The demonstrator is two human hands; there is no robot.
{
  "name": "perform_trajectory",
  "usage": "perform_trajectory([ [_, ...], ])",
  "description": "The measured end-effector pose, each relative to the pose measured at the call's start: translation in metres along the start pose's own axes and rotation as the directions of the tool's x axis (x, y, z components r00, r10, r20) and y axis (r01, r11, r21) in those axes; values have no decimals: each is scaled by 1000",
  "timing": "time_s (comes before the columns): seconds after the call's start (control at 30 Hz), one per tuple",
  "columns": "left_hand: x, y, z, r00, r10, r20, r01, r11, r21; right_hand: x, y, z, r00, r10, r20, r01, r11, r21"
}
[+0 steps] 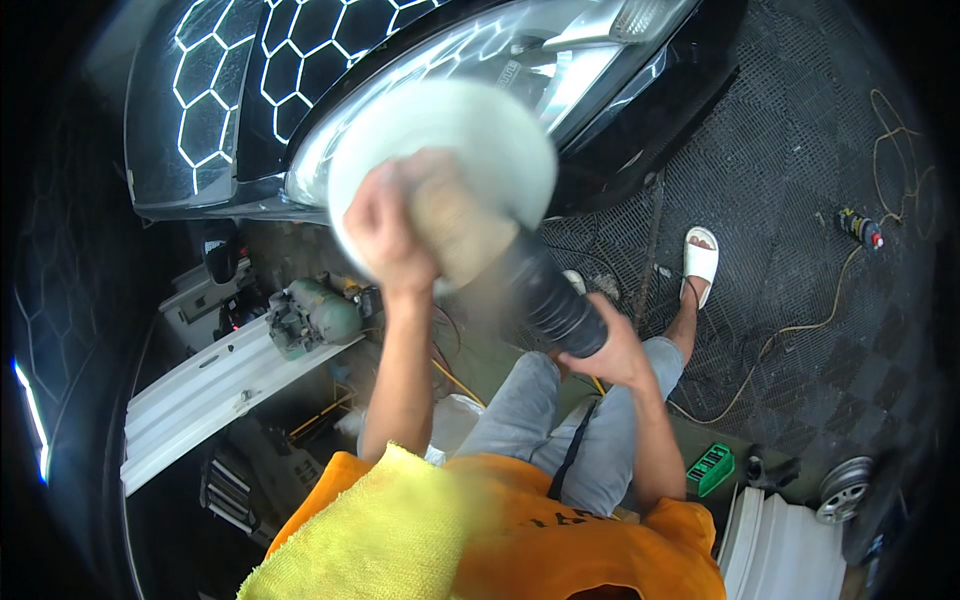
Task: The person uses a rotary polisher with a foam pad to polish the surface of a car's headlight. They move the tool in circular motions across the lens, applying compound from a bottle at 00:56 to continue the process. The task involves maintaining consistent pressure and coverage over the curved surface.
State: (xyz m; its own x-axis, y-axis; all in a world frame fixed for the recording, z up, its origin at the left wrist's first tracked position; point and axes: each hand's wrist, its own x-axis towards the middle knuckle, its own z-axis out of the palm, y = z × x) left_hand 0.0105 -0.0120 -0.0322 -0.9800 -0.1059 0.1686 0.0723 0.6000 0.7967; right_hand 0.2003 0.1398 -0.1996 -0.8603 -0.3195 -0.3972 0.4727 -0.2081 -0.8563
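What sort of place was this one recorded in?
Probably a car detailing or repair shop. A black car with its headlight sits on grid floor tiles, both hands grip a polisher at the headlight, and a spare wheel lies nearby.

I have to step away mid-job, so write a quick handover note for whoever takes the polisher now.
Left hand: gripping the polisher at its head.
Right hand: around the black rear body.
The blurred white pad is up against the headlight of the black car.
A yellow cloth lies over the left shoulder.
Done: cannot tell; the pad hides much of the lens.
Left: probably the rest of the lens, then a wipe.
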Motion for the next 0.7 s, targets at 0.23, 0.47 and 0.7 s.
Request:
perform_trajectory([
  [0.23, -29, -31, -105, 986, -139, -95, 93, 918, -386, -5, -40, 39, 979, 101, 176, -62, 974, -216],
  [0.47, -4, -25, -54, 990, -117, -77, 81, 929, -361, -12, -68, -4, 998, 11, 55, -4, 992, -128],
  [0.7, 16, 45, 86, 960, 216, 177, -188, 968, -166, -22, -34, -59, 975, -93, -203, 56, 982, -180],
])
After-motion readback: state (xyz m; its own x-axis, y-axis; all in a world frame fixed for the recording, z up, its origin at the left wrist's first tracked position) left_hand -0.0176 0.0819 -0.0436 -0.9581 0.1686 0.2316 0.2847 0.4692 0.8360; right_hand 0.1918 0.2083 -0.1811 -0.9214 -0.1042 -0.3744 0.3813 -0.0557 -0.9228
